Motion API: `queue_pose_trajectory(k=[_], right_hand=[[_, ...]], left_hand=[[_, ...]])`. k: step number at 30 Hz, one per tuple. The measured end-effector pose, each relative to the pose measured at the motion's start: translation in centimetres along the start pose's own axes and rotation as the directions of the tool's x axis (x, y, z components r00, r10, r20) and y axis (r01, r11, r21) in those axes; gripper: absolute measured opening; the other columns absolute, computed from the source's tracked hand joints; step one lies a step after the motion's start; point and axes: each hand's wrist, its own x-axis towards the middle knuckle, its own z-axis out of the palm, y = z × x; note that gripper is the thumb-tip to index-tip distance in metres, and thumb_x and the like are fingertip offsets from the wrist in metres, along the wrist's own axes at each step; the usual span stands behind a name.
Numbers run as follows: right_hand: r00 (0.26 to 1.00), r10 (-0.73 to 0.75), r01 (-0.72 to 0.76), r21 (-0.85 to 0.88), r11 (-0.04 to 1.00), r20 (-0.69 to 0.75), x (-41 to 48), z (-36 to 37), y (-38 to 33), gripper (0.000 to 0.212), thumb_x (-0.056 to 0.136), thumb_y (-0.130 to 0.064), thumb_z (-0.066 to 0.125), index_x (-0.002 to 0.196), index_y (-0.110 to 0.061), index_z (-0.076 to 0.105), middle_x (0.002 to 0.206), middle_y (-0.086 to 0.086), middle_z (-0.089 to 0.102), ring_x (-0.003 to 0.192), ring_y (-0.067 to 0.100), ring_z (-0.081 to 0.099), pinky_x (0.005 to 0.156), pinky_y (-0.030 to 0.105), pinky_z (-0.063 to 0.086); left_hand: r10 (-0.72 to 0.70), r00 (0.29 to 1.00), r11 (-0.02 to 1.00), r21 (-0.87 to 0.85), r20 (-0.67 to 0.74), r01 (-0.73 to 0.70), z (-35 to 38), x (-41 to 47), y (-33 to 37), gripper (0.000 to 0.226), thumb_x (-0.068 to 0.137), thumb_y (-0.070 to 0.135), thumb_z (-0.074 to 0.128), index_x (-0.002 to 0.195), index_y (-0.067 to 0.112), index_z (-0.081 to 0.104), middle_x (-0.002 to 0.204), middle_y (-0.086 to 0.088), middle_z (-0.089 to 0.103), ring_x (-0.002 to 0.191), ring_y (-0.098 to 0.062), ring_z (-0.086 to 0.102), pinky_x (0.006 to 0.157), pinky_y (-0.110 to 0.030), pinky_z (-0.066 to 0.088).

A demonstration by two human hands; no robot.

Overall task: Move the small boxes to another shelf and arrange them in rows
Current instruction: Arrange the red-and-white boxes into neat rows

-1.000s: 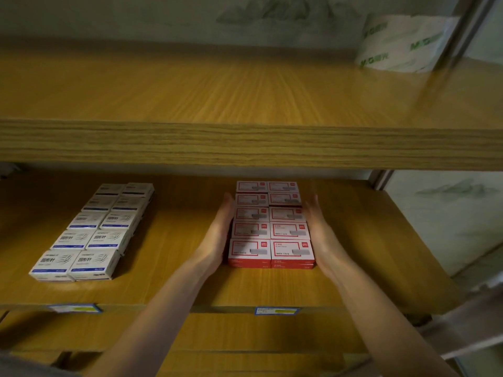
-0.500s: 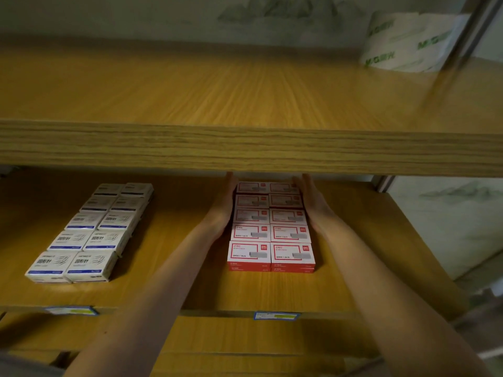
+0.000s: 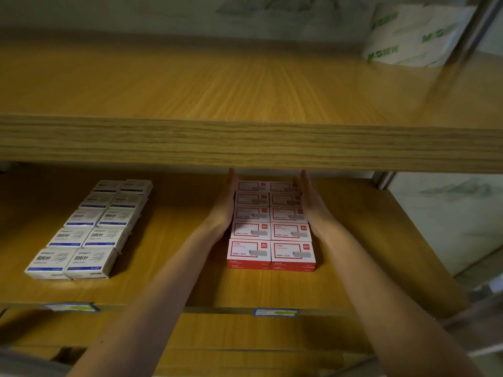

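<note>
Left hand (image 3: 224, 205) and right hand (image 3: 313, 204), both flat and open, press the two long sides of the red boxes (image 3: 270, 227), a two-wide block on the middle shelf (image 3: 174, 281). Step looks like squaring the rows. Next probably needs even inward pressure. White boxes (image 3: 89, 229) sit well apart, left.

Red boxes (image 3: 271, 229) on the middle shelf: the nearest two carry a white "deli" logo at the top right corner and "24/6" along the bottom of the label. White boxes (image 3: 89, 232) at left show three blue Chinese characters, 回形针. Far right on the top shelf, a white package (image 3: 413, 34) bears green "M&G" lettering, blurred. Two shelf-edge tags (image 3: 276, 312) are too blurred to read.
</note>
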Motion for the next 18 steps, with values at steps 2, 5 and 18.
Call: queue_pose_trajectory(k=[2,5,18], right_hand=[[1.0,0.004,-0.004,0.0,1.0,0.004,0.0,0.1,0.1,0.052,0.087,-0.064,0.012,0.095,-0.034,0.054,0.105,0.01,0.065,0.104,0.026,0.059,0.102,0.045,0.039],[1.0,0.01,-0.01,0.02,1.0,0.028,-0.2,0.3,0.2,0.06,0.081,-0.072,0.012,0.101,-0.034,0.055,0.098,0.009,0.066,0.105,0.029,0.059,0.102,0.048,0.039],[1.0,-0.001,0.001,-0.057,0.998,0.003,-1.1,0.1,-0.1,0.079,0.084,-0.069,0.009,0.123,-0.013,0.05,0.086,0.009,0.064,0.099,0.03,0.061,0.101,0.049,0.039]], left_hand=[[-0.003,1.0,1.0,-0.016,0.009,0.003,0.0,0.0,-0.2,0.063,0.094,0.047,0.0,0.139,0.015,0.031,0.143,-0.014,0.038,0.128,-0.028,0.04,0.104,-0.037,0.025],[0.002,1.0,0.999,-0.034,0.023,-0.002,0.1,0.1,-0.4,0.064,0.094,0.049,0.0,0.138,0.015,0.031,0.142,-0.014,0.04,0.127,-0.028,0.042,0.103,-0.038,0.027],[0.03,0.997,0.999,-0.018,0.065,-0.029,-0.4,-0.7,-0.6,0.059,0.093,0.05,0.0,0.13,0.024,0.039,0.142,-0.013,0.04,0.125,-0.024,0.043,0.106,-0.039,0.024]])
